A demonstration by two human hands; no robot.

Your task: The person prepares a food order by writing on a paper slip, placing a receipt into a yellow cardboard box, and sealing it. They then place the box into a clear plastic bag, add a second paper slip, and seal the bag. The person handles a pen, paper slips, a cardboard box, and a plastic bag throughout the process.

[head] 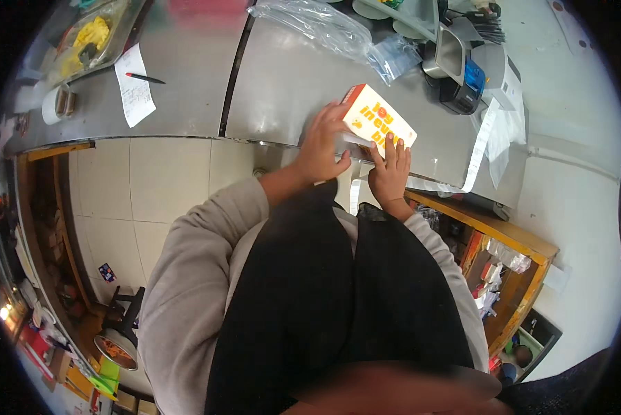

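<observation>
A white cardboard food box (380, 119) with a red-orange side and yellow and orange printing lies near the front edge of the steel counter (284, 93). At its left end rests my left hand (323, 142), fingers against the red side and thumb apart, pointing towards the counter's edge. My right hand (391, 168) lies on the box's near right part, its fingertips spread over the printed face. The underside of the box and part of its near side are hidden.
Clear plastic bags (320, 28) lie behind the box. To the right stand a steel container (447, 54), a black and blue device (463, 91) and a hanging paper strip (480, 145). A written paper (136, 98) with a pen (147, 78) lies left. Wooden shelving (497, 244) stands below right.
</observation>
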